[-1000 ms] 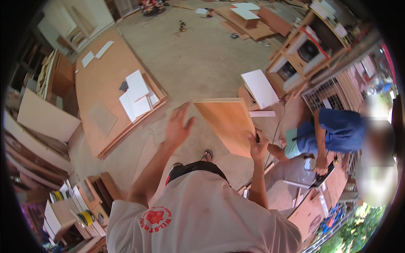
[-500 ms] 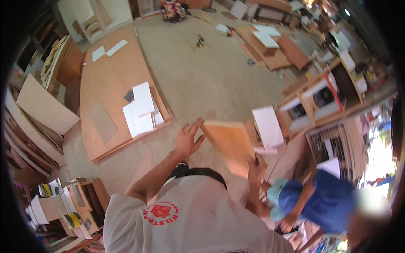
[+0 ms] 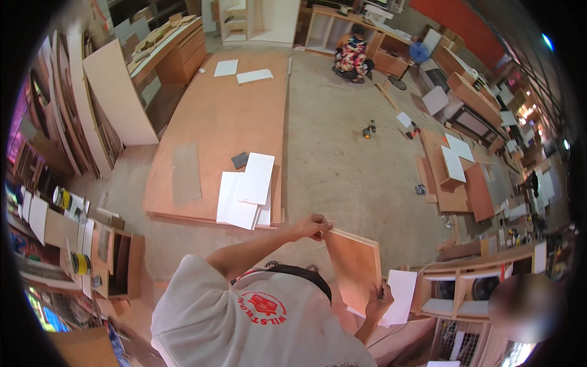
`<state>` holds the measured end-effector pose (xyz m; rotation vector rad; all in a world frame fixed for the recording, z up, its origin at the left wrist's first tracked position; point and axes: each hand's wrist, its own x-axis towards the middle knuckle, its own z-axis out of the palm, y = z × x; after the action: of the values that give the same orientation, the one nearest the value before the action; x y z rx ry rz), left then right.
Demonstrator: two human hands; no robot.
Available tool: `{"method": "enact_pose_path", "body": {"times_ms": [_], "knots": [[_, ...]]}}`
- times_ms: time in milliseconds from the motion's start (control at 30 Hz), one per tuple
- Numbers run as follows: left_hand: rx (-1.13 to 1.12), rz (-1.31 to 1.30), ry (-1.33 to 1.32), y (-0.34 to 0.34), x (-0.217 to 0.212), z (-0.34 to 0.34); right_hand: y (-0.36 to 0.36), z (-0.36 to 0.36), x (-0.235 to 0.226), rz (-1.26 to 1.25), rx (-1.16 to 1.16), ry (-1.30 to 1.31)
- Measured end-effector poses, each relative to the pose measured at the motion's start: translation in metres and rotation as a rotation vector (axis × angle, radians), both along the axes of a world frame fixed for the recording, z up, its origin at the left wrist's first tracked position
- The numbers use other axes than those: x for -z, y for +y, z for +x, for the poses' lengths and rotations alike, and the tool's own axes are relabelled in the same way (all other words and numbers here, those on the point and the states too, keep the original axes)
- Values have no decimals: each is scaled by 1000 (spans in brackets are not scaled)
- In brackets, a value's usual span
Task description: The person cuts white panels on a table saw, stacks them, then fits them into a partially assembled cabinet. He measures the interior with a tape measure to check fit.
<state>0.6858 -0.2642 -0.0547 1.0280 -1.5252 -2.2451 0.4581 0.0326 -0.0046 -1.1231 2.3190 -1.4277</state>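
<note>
Wooden panel [image 3: 353,263] in front of the body, toward the right side, held between both hands. Tilted, one broad orange-brown face toward the wearer, pale edge along the top. Its lower end runs down near the shirt [image 3: 244,312]; cannot tell whether it touches anything there.

Left hand [image 3: 315,227]: closed on the panel's upper left corner, fingers bent. Right hand [image 3: 378,301]: gripping the right edge lower down, thumb side toward the near face; the far fingers are partly hidden.

Just beyond the right hand, a white board [image 3: 401,295], partly covered by panel and hand. Ahead and left, a large brown sheet [image 3: 238,116] lies flat, its near edge close to the left forearm. On its near end, overlapping white pieces [image 3: 259,177] and a small dark piece [image 3: 239,160] beside them. Farther out on the concrete floor [image 3: 342,177], a drill [image 3: 369,129]. At the back, another person [image 3: 353,56] crouches by a cabinet [image 3: 319,32].
</note>
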Motion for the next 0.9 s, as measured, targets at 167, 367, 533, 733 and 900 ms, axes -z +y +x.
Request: {"method": "enact_pose_path", "body": {"times_ms": [167, 367, 533, 733, 900], "knots": [[-336, 280, 151, -49, 71, 9, -100, -60, 34, 105, -199, 120], [-619, 129, -226, -104, 155, -13, -244, -132, 65, 127, -479, 188], [-1052, 199, -603, -56, 222, 17, -355, -182, 93, 304, -726, 187], [-1429, 686, -207, -3, 220, 27, -472, -169, 100, 248, -1114, 265], [-1230, 988, 464, -44, 158, 12, -525, -91, 114, 125, -1528, 315]]}}
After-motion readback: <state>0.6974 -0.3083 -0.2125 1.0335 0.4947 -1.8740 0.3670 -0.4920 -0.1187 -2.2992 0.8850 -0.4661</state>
